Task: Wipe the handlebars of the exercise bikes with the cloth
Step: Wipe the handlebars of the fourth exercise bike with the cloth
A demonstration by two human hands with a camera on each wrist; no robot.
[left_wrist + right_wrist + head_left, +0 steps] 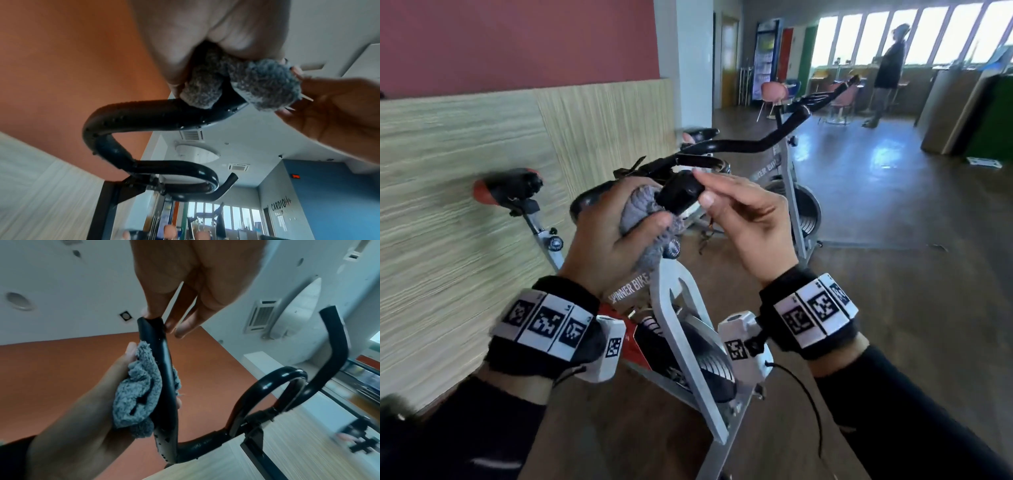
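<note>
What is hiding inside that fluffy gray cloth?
The black handlebar runs through the cloth, which the left hand grips around it. The wrapped stretch of bar is covered.

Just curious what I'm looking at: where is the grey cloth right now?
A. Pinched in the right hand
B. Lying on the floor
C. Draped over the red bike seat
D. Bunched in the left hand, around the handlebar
D: the left hand grips the grey cloth around the black handlebar.
</note>
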